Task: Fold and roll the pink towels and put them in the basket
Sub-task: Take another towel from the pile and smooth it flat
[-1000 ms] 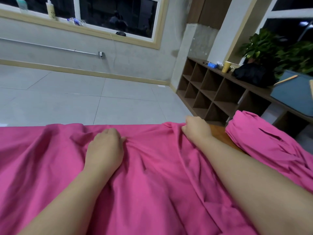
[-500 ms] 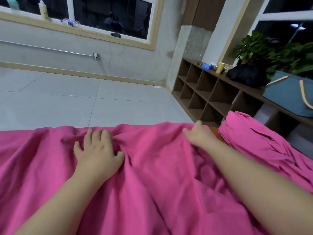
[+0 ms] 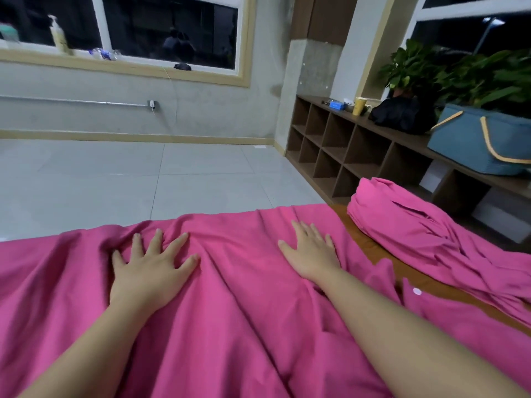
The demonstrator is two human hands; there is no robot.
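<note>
A person leans over a wooden bench (image 3: 370, 248) with both bare arms stretched forward. A wide, wrinkled bright pink cloth towel (image 3: 230, 311) lies spread across the bench and covers nearly all of it, from the near edge to the far edge and off to the left.

The left hand (image 3: 149, 271) rests palm down on the towel, its fingers (image 3: 156, 241) straight and fanned apart, thumb out to the right. The right hand (image 3: 311, 249) also lies flat on the towel, near its far edge, with fingers straight and slightly spread. Neither hand pinches or gathers the cloth; folds of fabric rise between and around them.

To the right, apart from the spread towel, a second pink towel (image 3: 425, 225) lies in a loose, crumpled heap, with a strip of bare brown wood showing between the two.

Beyond the bench is a pale tiled floor (image 3: 115, 179). Along the right wall stands a low brown wooden cubby shelf (image 3: 339, 145). On its top sit a blue fabric basket with tan handles (image 3: 474, 145), a black bag (image 3: 402, 113), a yellow paper cup (image 3: 359, 105) and leafy green plants (image 3: 459, 73). A dark window (image 3: 169, 27) fills the far wall.
</note>
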